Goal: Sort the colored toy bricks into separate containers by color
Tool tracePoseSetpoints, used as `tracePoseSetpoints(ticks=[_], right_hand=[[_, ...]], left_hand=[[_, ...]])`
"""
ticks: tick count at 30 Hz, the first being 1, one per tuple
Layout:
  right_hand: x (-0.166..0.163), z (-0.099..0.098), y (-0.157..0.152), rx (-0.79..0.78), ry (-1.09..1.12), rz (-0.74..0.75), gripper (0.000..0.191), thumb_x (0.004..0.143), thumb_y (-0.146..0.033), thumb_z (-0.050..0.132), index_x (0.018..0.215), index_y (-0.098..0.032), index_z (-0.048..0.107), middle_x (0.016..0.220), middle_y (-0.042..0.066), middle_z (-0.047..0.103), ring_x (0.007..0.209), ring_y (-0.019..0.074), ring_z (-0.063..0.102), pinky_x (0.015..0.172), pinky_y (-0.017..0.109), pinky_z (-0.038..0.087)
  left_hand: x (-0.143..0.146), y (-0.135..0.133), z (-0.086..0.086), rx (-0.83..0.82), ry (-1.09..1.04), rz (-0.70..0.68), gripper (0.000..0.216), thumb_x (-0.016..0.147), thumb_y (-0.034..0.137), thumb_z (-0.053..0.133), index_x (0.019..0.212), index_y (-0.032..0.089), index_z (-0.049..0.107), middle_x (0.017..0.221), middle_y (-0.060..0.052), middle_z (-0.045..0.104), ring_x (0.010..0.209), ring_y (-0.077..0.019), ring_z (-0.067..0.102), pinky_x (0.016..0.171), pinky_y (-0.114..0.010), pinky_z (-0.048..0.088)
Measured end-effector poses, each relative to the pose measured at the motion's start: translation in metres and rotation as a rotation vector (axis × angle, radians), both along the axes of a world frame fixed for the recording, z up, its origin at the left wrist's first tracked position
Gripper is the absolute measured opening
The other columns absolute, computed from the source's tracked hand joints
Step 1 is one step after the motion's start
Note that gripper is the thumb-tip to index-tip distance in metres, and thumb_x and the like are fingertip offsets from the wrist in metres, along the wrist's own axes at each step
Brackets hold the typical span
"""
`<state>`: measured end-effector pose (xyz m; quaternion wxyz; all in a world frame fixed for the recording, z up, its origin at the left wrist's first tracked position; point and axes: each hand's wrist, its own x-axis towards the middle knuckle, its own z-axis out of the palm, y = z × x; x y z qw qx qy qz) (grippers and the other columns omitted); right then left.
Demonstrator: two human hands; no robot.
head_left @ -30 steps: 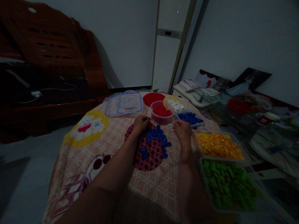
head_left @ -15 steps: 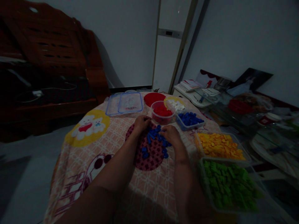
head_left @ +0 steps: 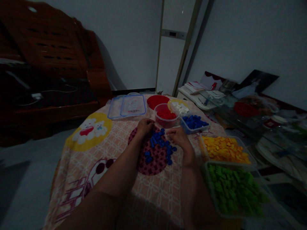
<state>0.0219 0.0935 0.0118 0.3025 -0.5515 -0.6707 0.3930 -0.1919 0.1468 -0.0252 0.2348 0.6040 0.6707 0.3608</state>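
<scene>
Loose blue toy bricks [head_left: 154, 140] lie scattered over the dark red circle of the tablecloth [head_left: 153, 188]. Beside their upper left edge is my left hand [head_left: 145, 126], its fingers curled together; whatever they hold, if anything, is hidden. My right hand [head_left: 179, 137] hovers or rests to the right of the bricks, fingers stretched out to the left and partly apart, with nothing visible in them. A small pair of blue bricks [head_left: 148, 157] sits apart, nearer to me. Round blue pieces [head_left: 169, 157] lie below my right hand.
Beyond my hands stand a round tub of red bricks [head_left: 165, 115], a red lid [head_left: 157, 101], clear lids [head_left: 133, 105] and white bricks [head_left: 181, 109]. On the right are boxes of blue [head_left: 194, 123], yellow [head_left: 223, 149] and green bricks [head_left: 236, 190].
My right hand has drawn back to the right, off the blue bricks, and its fingers have straightened. My left hand stays in nearly the same place.
</scene>
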Motion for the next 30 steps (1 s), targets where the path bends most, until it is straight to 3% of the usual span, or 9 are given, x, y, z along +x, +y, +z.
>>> tracePoseSetpoints(ticks=[7,12,15,18,24,30], right_hand=[[0.028,0.001,0.009,0.138,0.437,-0.52,0.04,0.072,-0.036,0.063,0.103,-0.012,0.072,0.07,0.003,0.069,0.052,0.0124,0.062,0.043,0.02,0.046],[0.046,-0.006,0.019,0.301,0.571,-0.718,0.069,0.073,-0.034,0.062,0.137,-0.01,0.056,0.108,0.014,0.071,0.074,0.0178,0.071,0.054,0.026,0.057],[0.049,-0.007,0.023,0.356,0.526,-0.692,0.072,0.072,-0.035,0.064,0.139,-0.01,0.055,0.123,0.017,0.066,0.083,0.0207,0.072,0.058,0.028,0.059],[0.046,-0.006,0.021,0.34,0.471,-0.637,0.065,0.071,-0.038,0.066,0.128,-0.007,0.063,0.108,0.016,0.072,0.078,0.0215,0.072,0.054,0.027,0.057],[0.024,0.004,0.007,0.177,0.349,-0.384,0.034,0.075,-0.04,0.062,0.093,-0.013,0.073,0.07,0.004,0.071,0.051,0.0126,0.062,0.046,0.021,0.048],[0.004,0.002,-0.003,-0.102,0.081,-0.121,0.028,0.072,-0.022,0.061,0.096,-0.014,0.074,0.065,0.001,0.068,0.05,0.0107,0.058,0.047,0.02,0.044]], left_hand=[[-0.001,0.002,-0.002,-0.009,0.015,0.006,0.028,0.081,0.018,0.06,0.101,0.018,0.079,0.101,-0.006,0.078,0.093,-0.0207,0.072,0.088,-0.028,0.053],[-0.001,0.001,-0.001,-0.01,0.004,0.003,0.028,0.08,0.018,0.06,0.101,0.018,0.079,0.096,-0.005,0.079,0.09,-0.0203,0.072,0.086,-0.027,0.053],[-0.001,0.001,-0.002,-0.012,0.005,0.011,0.028,0.08,0.017,0.059,0.101,0.019,0.079,0.094,-0.004,0.079,0.09,-0.0199,0.072,0.086,-0.027,0.053],[-0.001,0.002,-0.004,-0.011,-0.002,0.014,0.029,0.08,0.018,0.06,0.101,0.019,0.079,0.095,-0.004,0.079,0.088,-0.0199,0.072,0.086,-0.028,0.053],[-0.002,0.003,-0.005,0.015,0.007,0.007,0.029,0.079,0.018,0.06,0.1,0.018,0.08,0.098,-0.005,0.078,0.092,-0.0207,0.071,0.09,-0.029,0.052],[-0.001,0.003,-0.005,0.019,0.012,0.003,0.028,0.081,0.018,0.059,0.101,0.018,0.079,0.1,-0.006,0.078,0.093,-0.0204,0.071,0.09,-0.029,0.052]])
